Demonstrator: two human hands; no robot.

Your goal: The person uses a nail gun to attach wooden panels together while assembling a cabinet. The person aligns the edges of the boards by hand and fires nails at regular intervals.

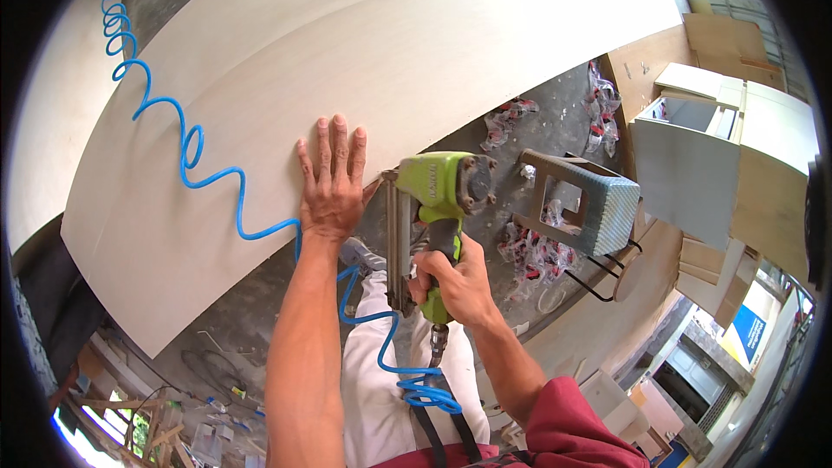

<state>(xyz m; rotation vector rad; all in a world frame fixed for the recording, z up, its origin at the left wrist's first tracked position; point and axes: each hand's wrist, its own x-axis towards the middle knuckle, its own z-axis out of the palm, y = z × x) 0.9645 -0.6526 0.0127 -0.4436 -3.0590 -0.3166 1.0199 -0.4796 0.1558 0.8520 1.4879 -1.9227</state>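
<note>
My left hand (332, 186) lies flat near the edge of a large pale board (234, 104), its fingers stretched out and a little apart. In my right hand (459, 282) is a green and black pneumatic nail gun (438, 186), gripped by its handle. The gun's nose is close to the board's edge, just right of my left hand; whether it touches cannot be made out. A coiled blue air hose (425, 394) runs from the fitting under the handle, passes beneath my left arm and stretches over the board to the far left.
Right of the gun stands a stool (607, 208) with a patterned pale-blue side. Plastic-wrapped bundles (537, 256) lie on the concrete floor around it. Cabinet boxes (689, 160) stand farther right. Wood scraps and clutter (217, 433) cover the lower left.
</note>
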